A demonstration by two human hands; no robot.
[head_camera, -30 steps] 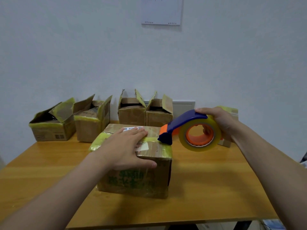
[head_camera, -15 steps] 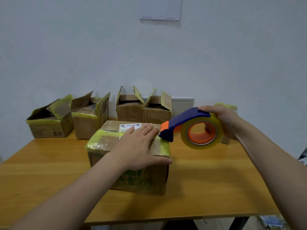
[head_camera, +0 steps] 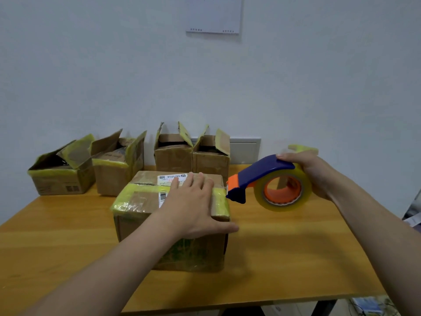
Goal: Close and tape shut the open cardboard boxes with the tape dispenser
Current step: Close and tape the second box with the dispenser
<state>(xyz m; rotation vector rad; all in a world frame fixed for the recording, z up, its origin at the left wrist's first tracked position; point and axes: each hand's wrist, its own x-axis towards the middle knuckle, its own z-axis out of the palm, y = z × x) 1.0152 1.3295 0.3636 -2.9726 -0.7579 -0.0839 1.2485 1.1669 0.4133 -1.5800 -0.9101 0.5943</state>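
Cardboard box point(head_camera: 139, 202), lid shut and taped, is seated on the bench point(head_camera: 284, 258); the left hand point(head_camera: 193, 206) is laid flat on its lid, fingers straight, nothing grasped; the tape dispenser point(head_camera: 268, 181) is clenched in the right hand point(head_camera: 312, 172), its blue nose held at the box's upper right edge; contact cannot be confirmed; a further box point(head_camera: 303, 148) is largely hidden behind that hand.

Head-worn view, forward and downward

A: Any writing you can actually read?
B: None. The white shipping label point(head_camera: 167, 179) on the taped box point(head_camera: 141, 201) shows a barcode and tiny blurred lines. The green print point(head_camera: 182, 249) at the label's 6 o'clock, on the box front, is illegible too.
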